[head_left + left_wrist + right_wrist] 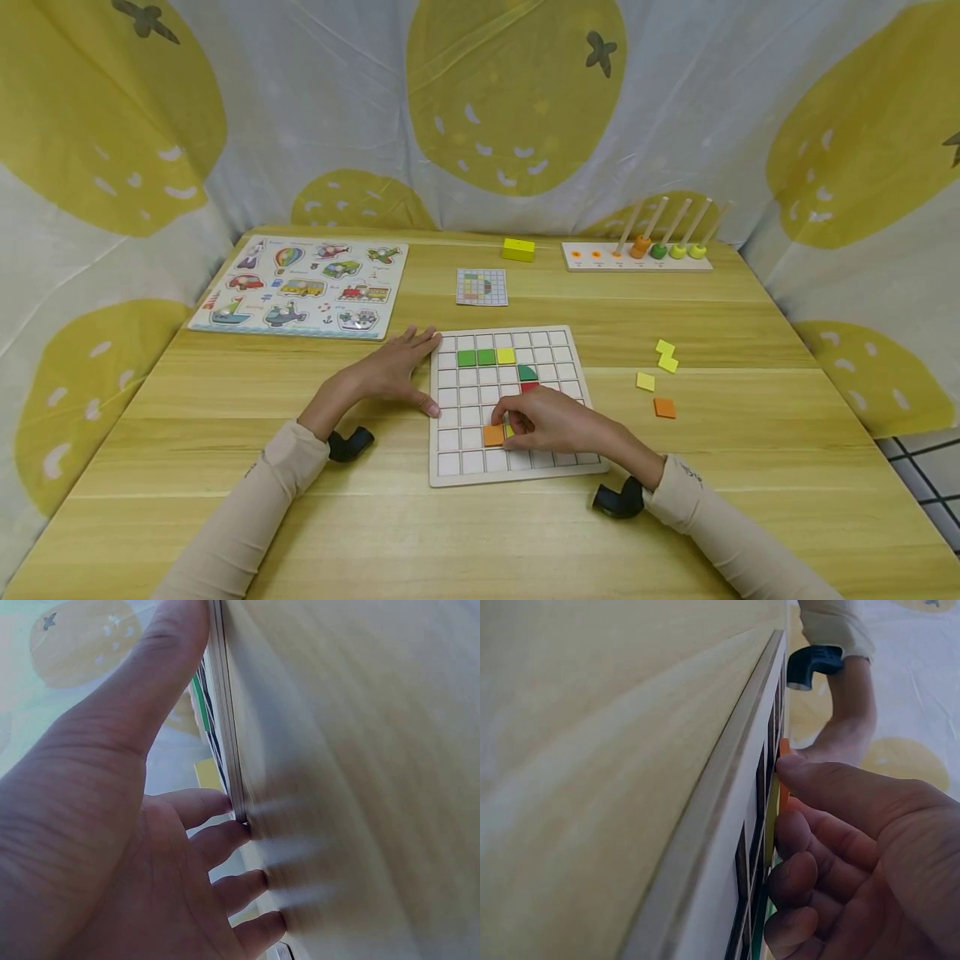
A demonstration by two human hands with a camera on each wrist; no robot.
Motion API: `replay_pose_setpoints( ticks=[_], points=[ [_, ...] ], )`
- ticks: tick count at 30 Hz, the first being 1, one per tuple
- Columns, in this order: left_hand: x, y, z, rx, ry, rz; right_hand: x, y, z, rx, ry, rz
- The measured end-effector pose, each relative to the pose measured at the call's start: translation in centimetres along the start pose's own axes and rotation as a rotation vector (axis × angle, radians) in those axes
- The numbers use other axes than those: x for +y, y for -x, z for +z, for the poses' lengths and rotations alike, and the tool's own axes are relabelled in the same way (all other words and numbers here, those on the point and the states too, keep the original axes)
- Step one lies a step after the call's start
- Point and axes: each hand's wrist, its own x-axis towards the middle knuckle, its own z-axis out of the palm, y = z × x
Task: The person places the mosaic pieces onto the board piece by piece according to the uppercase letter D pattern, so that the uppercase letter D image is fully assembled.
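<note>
A white grid board (pixel 459 462) lies on the table with several coloured tiles in its cells. My right hand (pixel 558 421) is over the board's lower middle, thumb and index finger pinching an orange square tile (pixel 492 436). In the right wrist view that orange tile (pixel 784 780) stands slightly proud of the board beside the thumb tip. Just right of it a yellow tile (pixel 509 431) is partly hidden by the fingers. Spread fingers of my left hand (pixel 390 367) touch the board's left edge. Green tiles (pixel 476 357), a yellow tile (pixel 506 356), a green quarter-round tile (pixel 527 372) and a red tile (pixel 529 387) sit higher up.
Loose yellow tiles (pixel 646 382) and an orange tile (pixel 664 407) lie right of the board. Behind it are a pattern card (pixel 482 287) and a yellow block (pixel 518 249). A vehicle puzzle (pixel 300 287) stands back left, a peg stand (pixel 637 262) back right.
</note>
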Motion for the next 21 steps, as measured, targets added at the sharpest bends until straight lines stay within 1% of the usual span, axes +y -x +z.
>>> replay_pose_setpoints(
  ticks=[10, 21],
  points=[
    [0.00, 0.05, 0.01, 0.004, -0.006, 0.002, -0.19, 0.06, -0.08, -0.001, -0.008, -0.009],
    [0.04, 0.07, 0.00, 0.004, -0.004, -0.008, -0.32, 0.51, -0.61, 0.002, -0.029, 0.032]
  ],
)
